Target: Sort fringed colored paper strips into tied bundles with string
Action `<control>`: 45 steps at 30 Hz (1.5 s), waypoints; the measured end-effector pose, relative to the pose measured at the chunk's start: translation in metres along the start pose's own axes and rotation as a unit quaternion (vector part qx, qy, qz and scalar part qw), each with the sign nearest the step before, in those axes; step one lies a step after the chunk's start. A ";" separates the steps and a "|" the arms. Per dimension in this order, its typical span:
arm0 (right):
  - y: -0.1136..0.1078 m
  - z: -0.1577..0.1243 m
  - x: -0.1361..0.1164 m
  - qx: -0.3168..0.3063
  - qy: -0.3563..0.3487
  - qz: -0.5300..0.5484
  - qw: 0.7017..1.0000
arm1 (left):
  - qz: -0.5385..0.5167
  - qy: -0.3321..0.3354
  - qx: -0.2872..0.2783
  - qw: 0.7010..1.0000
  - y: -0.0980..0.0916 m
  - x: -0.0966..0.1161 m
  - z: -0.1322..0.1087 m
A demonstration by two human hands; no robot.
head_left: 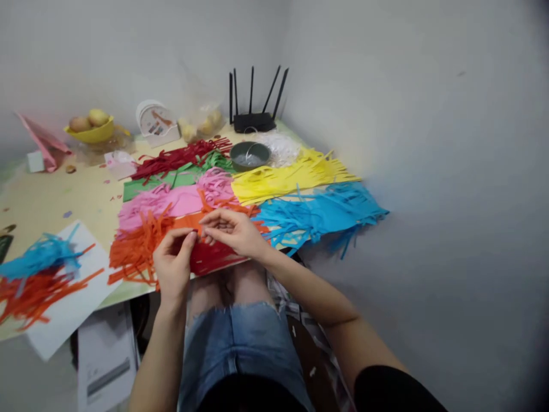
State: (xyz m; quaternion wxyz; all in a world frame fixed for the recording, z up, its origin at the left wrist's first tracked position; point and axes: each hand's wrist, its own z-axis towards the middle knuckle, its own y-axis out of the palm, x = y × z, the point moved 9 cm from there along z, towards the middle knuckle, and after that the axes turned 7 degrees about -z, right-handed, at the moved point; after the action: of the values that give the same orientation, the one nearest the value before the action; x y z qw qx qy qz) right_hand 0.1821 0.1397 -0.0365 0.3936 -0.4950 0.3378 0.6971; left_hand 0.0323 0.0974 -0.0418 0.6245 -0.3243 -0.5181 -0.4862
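My left hand (174, 263) and my right hand (234, 229) meet at the table's front edge, fingertips pinched together on a small dark red paper strip (198, 232). Under them lies a dark red fringed sheet (210, 257). Orange paper strips (137, 246) spread to the left of my hands, pink fringed paper (171, 200) just behind, blue strips (317, 214) to the right. How the strip is shaped between my fingers is too small to tell.
Yellow strips (283, 177), green paper (146, 186) and dark red strips (180, 157) lie further back by a grey bowl (250, 154). A black router (254, 117) stands in the corner, a yellow fruit bowl (90, 129) at back left. White sheet (72, 303) with blue and orange strips lies left.
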 end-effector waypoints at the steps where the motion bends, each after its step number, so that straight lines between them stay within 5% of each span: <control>1: 0.002 -0.004 -0.001 0.003 0.003 0.013 1.000 | 0.002 0.002 0.000 1.000 0.000 0.003 -0.005; 14: 0.025 -0.040 -0.009 0.063 0.018 0.052 0.996 | 0.074 0.098 -0.015 0.992 -0.005 0.054 -0.045; 22: 0.032 -0.049 -0.003 0.116 0.028 0.079 0.990 | 0.041 0.052 -0.016 0.998 -0.008 0.045 -0.051; 31: 0.033 -0.049 -0.005 0.067 0.033 -0.017 0.997 | 0.233 0.186 -0.095 0.950 -0.003 0.069 -0.055; 34: 0.033 -0.050 -0.007 0.068 0.013 -0.059 0.996 | 0.229 0.186 -0.095 0.951 -0.003 0.066 -0.056; 40: 0.035 -0.049 -0.005 0.047 0.032 -0.092 0.994 | 0.104 0.057 -0.080 0.990 -0.020 0.032 -0.054; 45: 0.041 -0.046 -0.007 0.018 0.037 -0.085 0.996 | 0.095 0.065 -0.034 0.993 -0.030 0.030 -0.056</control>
State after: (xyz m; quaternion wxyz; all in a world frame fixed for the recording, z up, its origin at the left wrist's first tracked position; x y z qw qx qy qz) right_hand 0.1667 0.0799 -0.0396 0.4476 -0.5404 0.3210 0.6361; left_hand 0.0218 0.0289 -0.0298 0.6887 -0.3606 -0.4262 -0.4626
